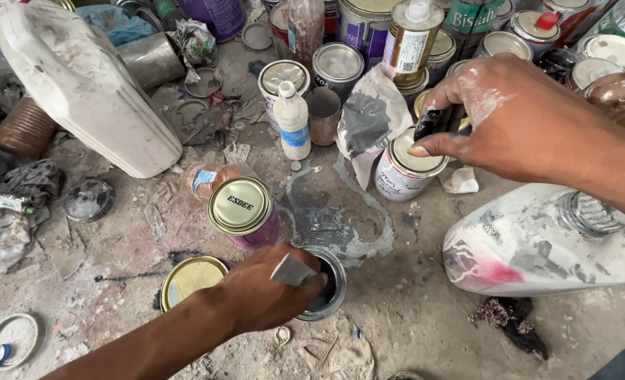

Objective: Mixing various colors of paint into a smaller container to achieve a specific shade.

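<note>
My left hand (263, 292) grips a flat grey scraper blade (291, 269) and holds it at the rim of a small open tin of dark paint (328, 288) standing on the dirty floor. My right hand (492, 112), smeared with white, reaches over a closed white tin (405, 172) and pinches a small black object (430, 121) above its lid. A purple tin with a gold lid (242, 207) lies tilted just left of the open tin. A loose gold lid (189, 278) rests flat beside my left forearm.
A big white jerrycan (80, 84) lies at upper left, another paint-stained one (537, 243) at right. Several paint tins, bottles and a spray can (409, 39) crowd the back. A small white bottle (292, 121), a stained rag (368, 119) and a dried grey spill (347, 218) sit mid-floor.
</note>
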